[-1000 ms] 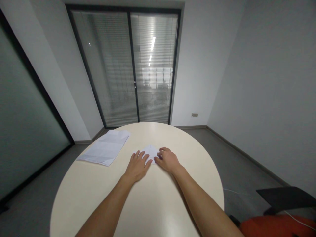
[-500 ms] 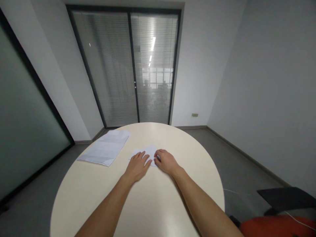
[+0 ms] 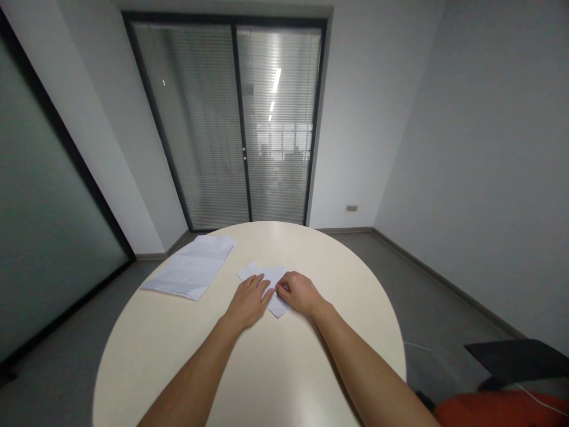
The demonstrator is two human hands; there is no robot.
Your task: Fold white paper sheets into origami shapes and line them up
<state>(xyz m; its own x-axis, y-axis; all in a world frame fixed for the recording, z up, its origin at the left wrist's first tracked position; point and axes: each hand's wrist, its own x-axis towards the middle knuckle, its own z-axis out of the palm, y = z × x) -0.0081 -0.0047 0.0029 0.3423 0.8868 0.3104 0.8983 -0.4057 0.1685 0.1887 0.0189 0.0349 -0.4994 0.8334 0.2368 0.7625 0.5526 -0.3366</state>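
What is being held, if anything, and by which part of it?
The left hand rests on the small paper; the right hand touches its right part; whether it pinches cannot be told.

- Paper [image 3: 273, 274]: on desk [image 3: 262, 373]
- Left hand [image 3: 248, 301]: on paper's left
- Right hand [image 3: 299, 292]: at paper's right
- Sheets [image 3: 191, 267]: left of paper
- Door [image 3: 280, 172]: beyond paper
- Chair [image 3: 502, 409]: right of paper

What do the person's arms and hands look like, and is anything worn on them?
The left hand and right hand are ungloved, each tapering into a slim wrist. The left forearm and right forearm are uncovered as far as the picture shows: no sleeve, watch, bracelet or marking stands out. The fingers are too small to rule out a ring.
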